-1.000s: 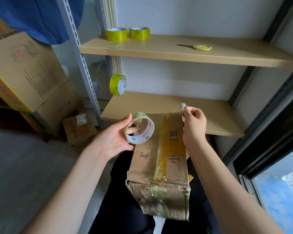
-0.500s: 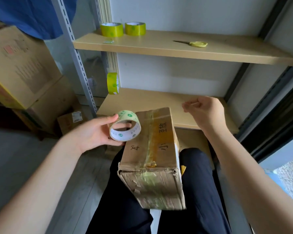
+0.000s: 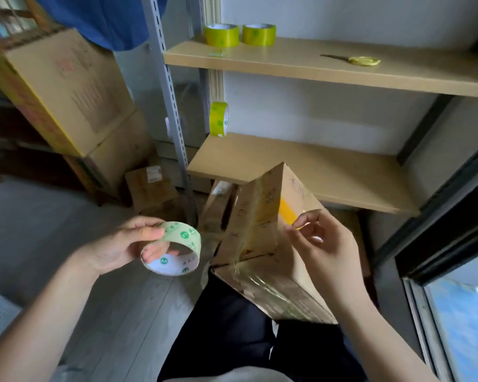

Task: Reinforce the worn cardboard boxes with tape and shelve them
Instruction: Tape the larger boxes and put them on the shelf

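The tape roll [image 3: 174,248] has small round green logos on its white inside, too small to read. The box [image 3: 262,216] beside the roll has handwriting, too blurred to read.

Around the shelving

Yellow-handled scissors [image 3: 356,60] lie on the upper wooden board, blades pointing left. A blue cloth [image 3: 113,17] hangs at top left beside a grey slotted upright [image 3: 169,97]. Grey plank flooring [image 3: 39,227] spreads below; a window [image 3: 464,321] shows bottom right
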Available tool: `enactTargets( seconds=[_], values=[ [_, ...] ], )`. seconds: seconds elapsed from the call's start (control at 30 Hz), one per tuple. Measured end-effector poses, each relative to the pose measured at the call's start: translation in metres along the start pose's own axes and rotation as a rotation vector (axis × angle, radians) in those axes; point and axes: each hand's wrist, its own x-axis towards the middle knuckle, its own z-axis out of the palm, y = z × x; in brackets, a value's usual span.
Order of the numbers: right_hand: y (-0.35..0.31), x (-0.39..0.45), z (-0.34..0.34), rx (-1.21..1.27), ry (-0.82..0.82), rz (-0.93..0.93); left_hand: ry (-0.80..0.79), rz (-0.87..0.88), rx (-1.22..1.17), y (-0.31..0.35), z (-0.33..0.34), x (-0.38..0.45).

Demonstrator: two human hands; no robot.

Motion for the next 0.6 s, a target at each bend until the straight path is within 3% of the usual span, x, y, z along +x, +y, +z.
enactTargets(
  seconds=[0.17, 0.33, 0.6],
  values=[
    [-0.009, -0.024, 0.009, -0.186, 0.038, -0.140, 0.032, -0.076, 0.172, -0.013, -0.019, -0.019],
    [-0.009, -0.027, 0.006, -0.323, 0.054, -0.193, 0.115, -0.218, 0.588, -0.023, -0.025, -0.021],
    [-0.010, -0.028, 0.001, -0.398, 0.034, -0.265, 0.115, -0.245, 0.681, -0.042, -0.014, -0.003]
  ],
)
